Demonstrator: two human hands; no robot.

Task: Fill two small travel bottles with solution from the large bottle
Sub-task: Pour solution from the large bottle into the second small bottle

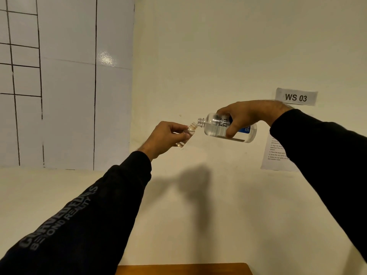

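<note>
My right hand [251, 114] grips the large clear bottle [214, 129], which has a blue and white label. The bottle lies tipped almost level, uncapped, its neck pointing left. My left hand [165, 136] holds a small clear travel bottle [189, 132] tilted, with its threaded open mouth up and right, touching or just under the large bottle's neck. Both are raised in front of the wall at about chest height. Clear liquid fills the lower side of the large bottle. The small bottle's body is mostly hidden by my fingers. No second small bottle is in view.
A cream wall fills the background, with a "WS 03" sign [296, 97] and a printed instruction sheet [275, 153] at the right. White tiled panels [67, 82] stand at the left. A wooden table edge [182, 268] shows at the bottom.
</note>
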